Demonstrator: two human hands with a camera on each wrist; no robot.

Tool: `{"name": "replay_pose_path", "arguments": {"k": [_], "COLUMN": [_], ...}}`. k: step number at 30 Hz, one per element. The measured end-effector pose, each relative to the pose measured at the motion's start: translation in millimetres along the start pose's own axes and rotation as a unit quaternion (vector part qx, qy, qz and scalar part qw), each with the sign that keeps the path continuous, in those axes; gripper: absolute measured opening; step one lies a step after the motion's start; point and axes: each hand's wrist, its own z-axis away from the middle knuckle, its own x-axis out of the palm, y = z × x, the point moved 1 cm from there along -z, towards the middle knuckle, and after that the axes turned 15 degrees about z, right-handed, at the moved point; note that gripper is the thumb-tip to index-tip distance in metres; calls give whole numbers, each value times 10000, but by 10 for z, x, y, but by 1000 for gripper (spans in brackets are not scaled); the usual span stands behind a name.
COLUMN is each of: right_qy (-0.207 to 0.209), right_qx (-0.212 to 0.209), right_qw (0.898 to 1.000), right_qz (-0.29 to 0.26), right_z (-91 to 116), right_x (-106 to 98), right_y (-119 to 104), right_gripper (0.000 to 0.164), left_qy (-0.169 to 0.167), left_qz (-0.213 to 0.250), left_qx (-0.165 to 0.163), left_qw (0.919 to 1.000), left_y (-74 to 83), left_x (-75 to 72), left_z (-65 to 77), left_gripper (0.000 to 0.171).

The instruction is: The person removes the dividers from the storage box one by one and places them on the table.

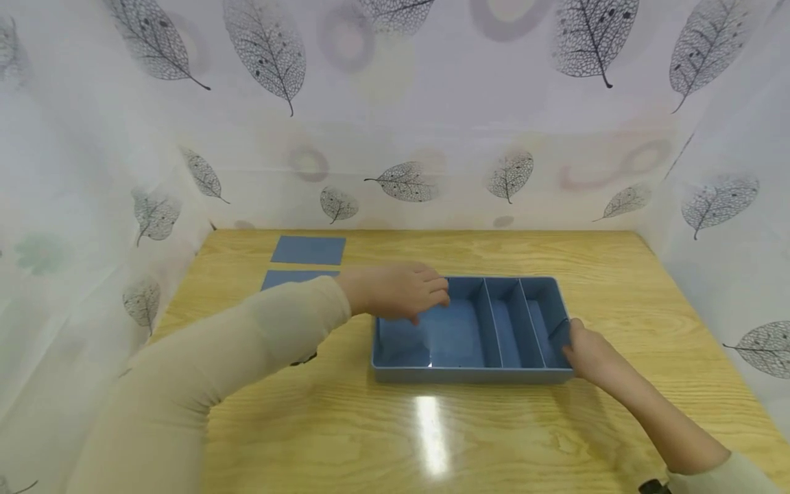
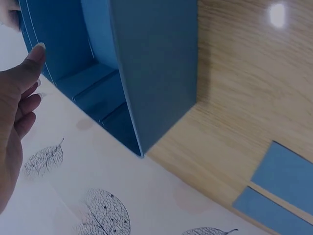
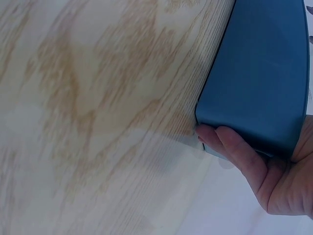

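A blue-grey divided tray (image 1: 469, 376) lies on the table with its compartments facing up. Two upright dividers show at its right part, and a wider compartment is at the left. My left hand (image 1: 404, 291) is over the back left part of the tray, fingers pointing right and loosely bent. In the left wrist view its thumb (image 2: 35, 55) overlaps the tray, with nothing between thumb and fingers. My right hand (image 1: 594, 351) grips the tray's right end. From the right wrist view, the fingers (image 3: 239, 149) lie along the tray's outer end near a corner.
Two flat blue-grey panels (image 1: 308, 250) lie at the back left of the wooden table (image 1: 321, 425), the nearer one partly behind my left sleeve. A leaf-patterned curtain (image 1: 370, 137) surrounds the table at the back and sides.
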Motion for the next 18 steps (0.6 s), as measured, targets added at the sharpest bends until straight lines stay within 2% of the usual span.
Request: {"name": "replay_pose_path", "arguments": {"k": [4,12,18], "right_qy": [-67,-99,-51], "right_qx": [18,18,22], "right_qw": [10000,9999,9999], "right_qz": [-40,-116,-158], "right_z": [7,10,3], "right_x": [-14,-17,-3], "right_y": [12,38,26], "right_gripper": [24,23,22], "left_qy": [-192,17,-116], "left_qz": [-36,184,-172], "left_qx": [111,382,487], "left_qw": [9997,9991,9986], "left_y": [41,61,95], "left_x": [-13,-14,-66], "left_z": [-139,-360,-495], "left_gripper": [53,54,51]}}
